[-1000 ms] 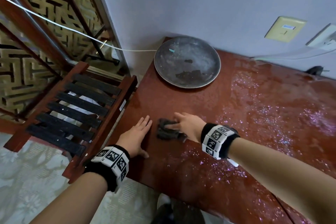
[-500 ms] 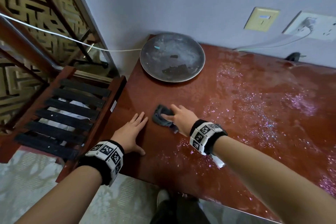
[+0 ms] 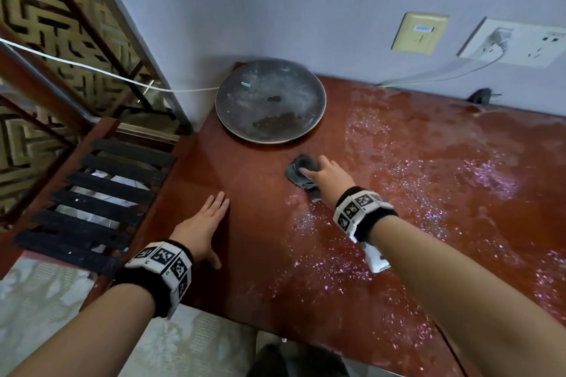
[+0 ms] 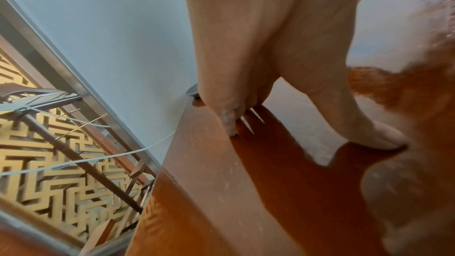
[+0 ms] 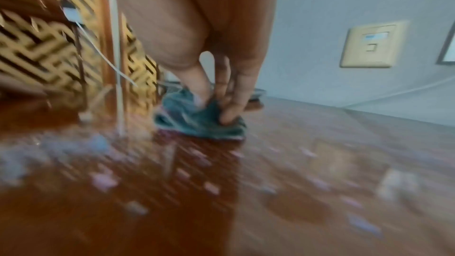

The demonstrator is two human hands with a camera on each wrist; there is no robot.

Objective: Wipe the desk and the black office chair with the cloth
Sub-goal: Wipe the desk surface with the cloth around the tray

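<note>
Nearest, the left hand (image 3: 200, 228) lies flat on the red-brown desk (image 3: 263, 278) close to its left edge, fingers straight and together, thumb spread to the side, holding nothing. The left wrist view confirms the fingertips (image 4: 230, 127) and thumb in contact with the glossy surface.

Further in, the right hand (image 3: 326, 176) presses the crumpled dark cloth (image 3: 298, 170) onto the desk. In the right wrist view the thumb and fingers (image 5: 234, 104) are bent into the bunched cloth (image 5: 194, 120), gripping it against the wood; that view is blurred. The cloth lies just in front of the round metal tray (image 3: 269, 101), close to it but apart from it.

Pale specks and smears (image 3: 428, 180) cover the desk surface to the right of the cloth and around the right forearm.

At the far left corner of the desk, the tray sits against the wall. On the wall beyond are a yellowish switch plate (image 3: 419, 32) and a white socket (image 3: 520, 43) with a plug and cable inserted.
</note>
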